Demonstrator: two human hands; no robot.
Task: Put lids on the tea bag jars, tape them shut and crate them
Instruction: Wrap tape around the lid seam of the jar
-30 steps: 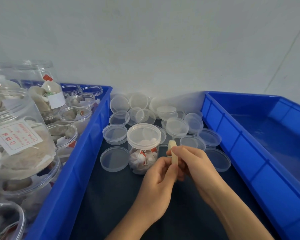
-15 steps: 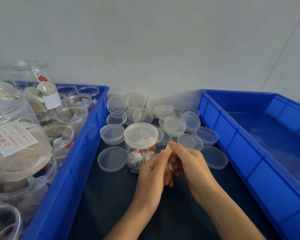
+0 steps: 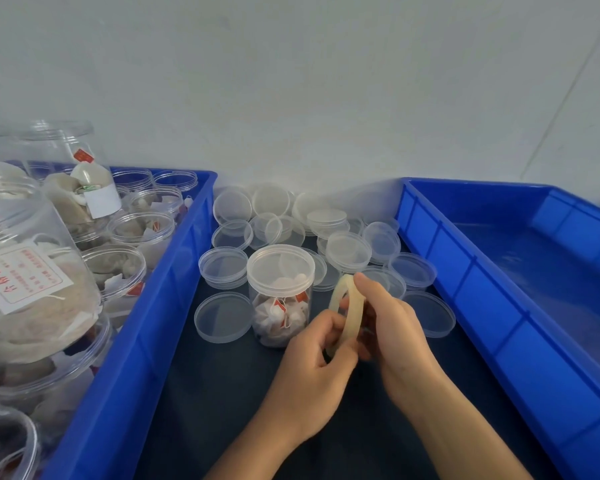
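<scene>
Two hands meet nearest us, just in front and to the right of the lidded jar: our left hand curls its fingers round the lower edge of a pale tape roll, and our right hand grips the roll from the other side, its fingertip resting on the top of the ring. We cannot tell whether a free end of tape has been lifted. The jar itself stands upright on the dark table, filled with tea bags and already capped by a clear lid; no tape is visible on it, so we judge lidding of this jar done and taping about to start. Touching the jar's left side lies one loose lid, and behind and to the right of the jar a heap of spare lids spreads to the wall. Left of the jar, a blue crate holds many open jars of tea bags, all unlidded as far as we see. Right of the jar, a second blue crate shows no jars in its visible part; we judge that nearly the whole task remains.
</scene>
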